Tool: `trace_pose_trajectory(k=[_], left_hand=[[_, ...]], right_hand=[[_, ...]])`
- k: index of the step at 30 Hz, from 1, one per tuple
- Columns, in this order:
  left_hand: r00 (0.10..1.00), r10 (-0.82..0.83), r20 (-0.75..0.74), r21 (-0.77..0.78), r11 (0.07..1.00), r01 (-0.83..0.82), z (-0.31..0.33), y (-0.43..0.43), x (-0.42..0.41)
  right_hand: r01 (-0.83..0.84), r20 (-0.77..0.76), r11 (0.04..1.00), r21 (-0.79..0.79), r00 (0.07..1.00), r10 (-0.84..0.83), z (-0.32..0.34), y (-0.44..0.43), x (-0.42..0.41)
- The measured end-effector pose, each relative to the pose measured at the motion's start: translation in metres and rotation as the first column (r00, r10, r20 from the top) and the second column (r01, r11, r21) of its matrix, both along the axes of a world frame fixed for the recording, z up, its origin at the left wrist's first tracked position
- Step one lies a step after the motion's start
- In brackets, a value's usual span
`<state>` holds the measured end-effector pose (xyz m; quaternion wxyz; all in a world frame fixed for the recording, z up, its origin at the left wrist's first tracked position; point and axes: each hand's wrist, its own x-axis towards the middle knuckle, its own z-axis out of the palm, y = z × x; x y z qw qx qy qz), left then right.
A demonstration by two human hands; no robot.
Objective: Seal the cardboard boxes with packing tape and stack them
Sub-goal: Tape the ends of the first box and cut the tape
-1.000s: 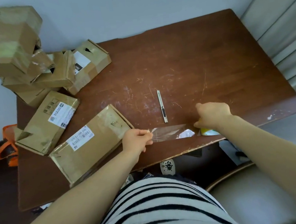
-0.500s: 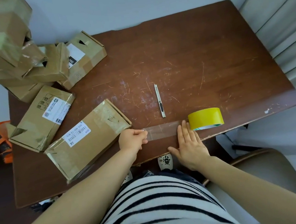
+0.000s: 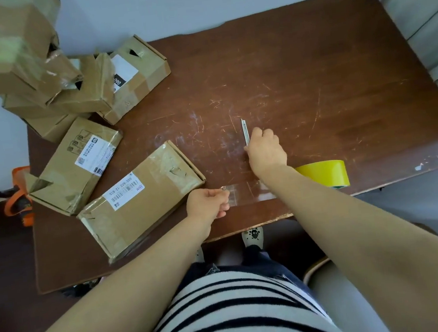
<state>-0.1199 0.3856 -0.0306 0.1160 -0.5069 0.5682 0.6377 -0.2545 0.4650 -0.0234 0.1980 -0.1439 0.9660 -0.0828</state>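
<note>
1. Scratched brown table held a leaning stack far left; two boxes lay near, unstacked.
2. Left hand pinched the tape strip, still joined to the roll.
3. Right hand closed over the cutter; cutting, sealing and stacking looked still to do.

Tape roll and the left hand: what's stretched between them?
In the head view, a clear tape strip runs from the left hand toward the yellow roll, under the right forearm.
</note>
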Motion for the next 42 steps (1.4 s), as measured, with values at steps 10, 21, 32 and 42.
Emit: trace_pose_trajectory(k=[10,21,32,42], left_hand=[[0.998,-0.042,-0.037,-0.039,0.998,0.041,-0.001,-0.001,0.001],[0.995,-0.089,-0.051,-0.107,0.991,0.083,-0.003,-0.002,0.001],[0.99,-0.095,-0.104,-0.162,0.984,0.077,-0.001,0.001,0.0],[0.989,-0.104,-0.102,-0.217,0.973,0.08,-0.003,0.003,-0.004]], right_hand=[[0.344,0.412,0.862,-0.373,0.894,-0.178,0.017,0.023,0.01],[0.033,0.196,0.999,-0.034,0.98,-0.025,0.035,0.079,0.092],[-0.068,0.136,0.982,0.174,0.99,0.044,0.026,0.066,0.095],[-0.157,0.2,0.96,0.23,0.974,0.111,0.019,0.095,0.125]])
